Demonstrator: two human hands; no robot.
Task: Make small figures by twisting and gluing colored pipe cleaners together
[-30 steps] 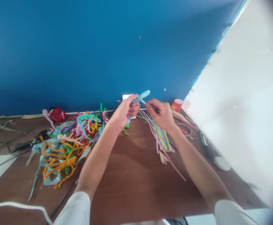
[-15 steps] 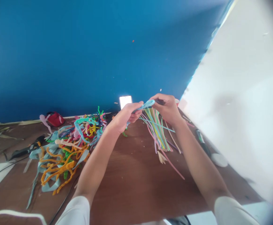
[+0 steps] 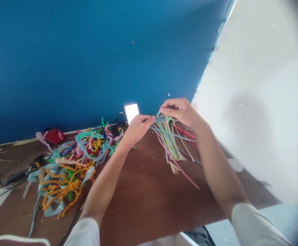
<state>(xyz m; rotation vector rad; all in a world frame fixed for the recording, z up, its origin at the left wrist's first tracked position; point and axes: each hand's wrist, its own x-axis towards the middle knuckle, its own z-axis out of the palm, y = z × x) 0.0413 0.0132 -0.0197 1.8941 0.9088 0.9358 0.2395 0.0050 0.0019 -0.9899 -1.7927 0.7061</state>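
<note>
A light-blue pipe cleaner [image 3: 160, 118], bent and partly blurred, spans the short gap between my hands. My left hand [image 3: 140, 128] pinches its near end between thumb and fingers. From the other side, the thumb and fingertips of my right hand [image 3: 182, 111] close on the upper part of the same piece. Below them on the table lies a loose bundle of pastel pipe cleaners [image 3: 173, 145], its far end partly covered by the hands and the blue piece. One pink pipe cleaner [image 3: 187, 176] sticks out of it toward me.
A tangled heap of coloured pipe cleaners [image 3: 72, 171] covers the table's left part, beside a black tool [image 3: 23, 172] with a cable. A lit phone [image 3: 131, 112] leans at the blue wall [image 3: 87, 61]. A red pouch [image 3: 54, 136] lies at the back left, a white disc [image 3: 235, 165] at right.
My right hand has turned, fingertips now pointing down-left onto the blue pipe cleaner. Its loop, clearly seen before, is lower and less distinct. The whole view has shifted slightly.
</note>
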